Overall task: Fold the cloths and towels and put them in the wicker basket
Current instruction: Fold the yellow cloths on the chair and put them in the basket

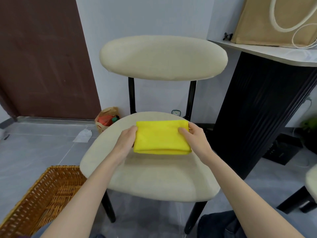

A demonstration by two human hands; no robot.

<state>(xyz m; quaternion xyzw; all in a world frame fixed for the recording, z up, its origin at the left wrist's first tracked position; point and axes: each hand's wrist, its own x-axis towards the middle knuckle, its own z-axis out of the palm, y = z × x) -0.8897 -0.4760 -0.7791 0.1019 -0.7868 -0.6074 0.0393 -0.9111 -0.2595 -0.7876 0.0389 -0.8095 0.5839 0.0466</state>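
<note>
Left of the cream chair [154, 177] and lower than its seat, the wicker basket [39, 200] stands on the grey tiled floor, with its near corner tucked beside the chair's front left edge; no cloth shows in the part of it that is in view. Behind the chair on the left is a brown door [42, 57], and on the floor near the chair's back left leg lie a scrap of white paper [82, 136] and an open paper bag [107, 120] with something red inside. Over the back half of the chair's seat, the left hand [126, 141] grips the left edge of the folded yellow cloth [162, 137], thumb at the upper corner and fingers hidden beneath it. The cloth is a neat rectangle of several layers, its folded edge towards the person; whether it rests on the seat or is held just above it cannot be told. The right hand [195, 136] pinches the cloth's right edge, thumb on top and fingers curled behind. Right of the chair rises a black ribbed pedestal [257, 109] carrying a pale surface [274, 52], on which a tan tote bag [274, 19] stands. Below the chair's front right leg lies some dark blue fabric [219, 224].
</note>
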